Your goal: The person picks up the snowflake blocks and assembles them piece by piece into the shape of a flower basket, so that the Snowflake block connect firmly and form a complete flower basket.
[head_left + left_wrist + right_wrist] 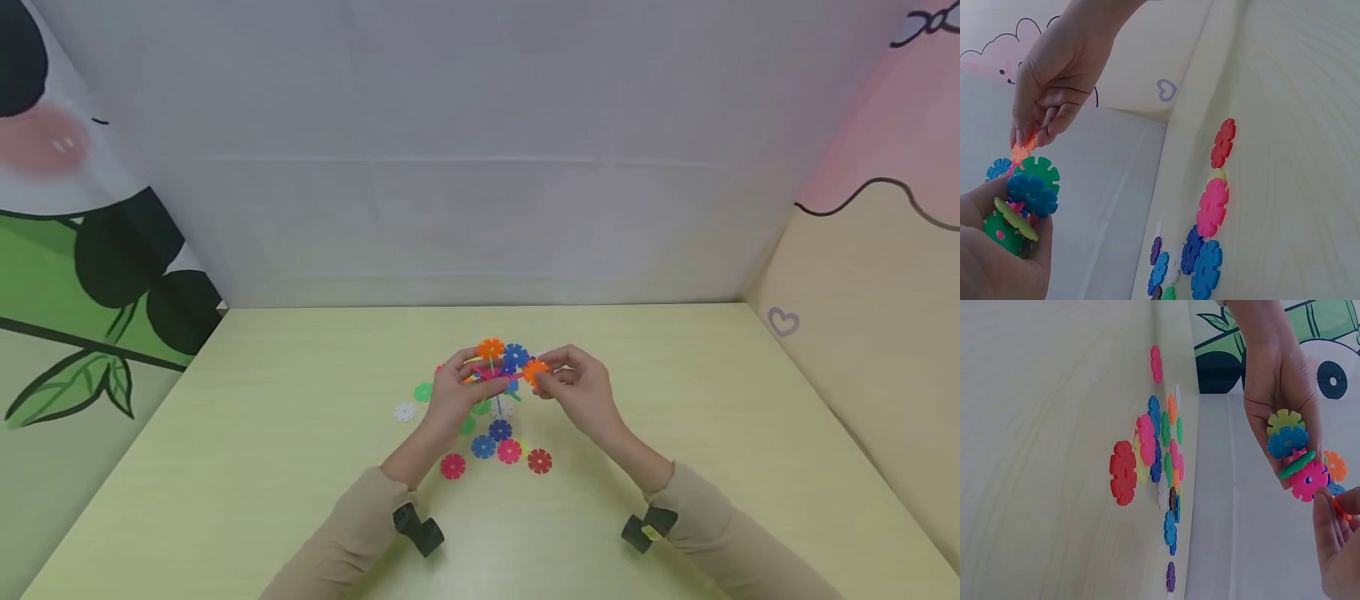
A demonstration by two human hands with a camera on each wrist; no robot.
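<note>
table (712,417) below disc cluster (1298,464): i see left hand (454,395) gripping it, right hand (583,390) pinching orange disc (535,371); skewed pressure might split the disc cluster.

Room between sleeves (352,525) — scattered discs (509,452) obstruct farther forward.

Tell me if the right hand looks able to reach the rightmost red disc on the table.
Probably yes: nothing visibly covers the red disc, though the right hand pinches an orange disc and may need to let go first.

Smooth plastic discs (1212,207), matt cloth sleeves (341,529), smooth wood-grained tabletop (187,467), creased cloth-like backdrop (480,225)
</note>
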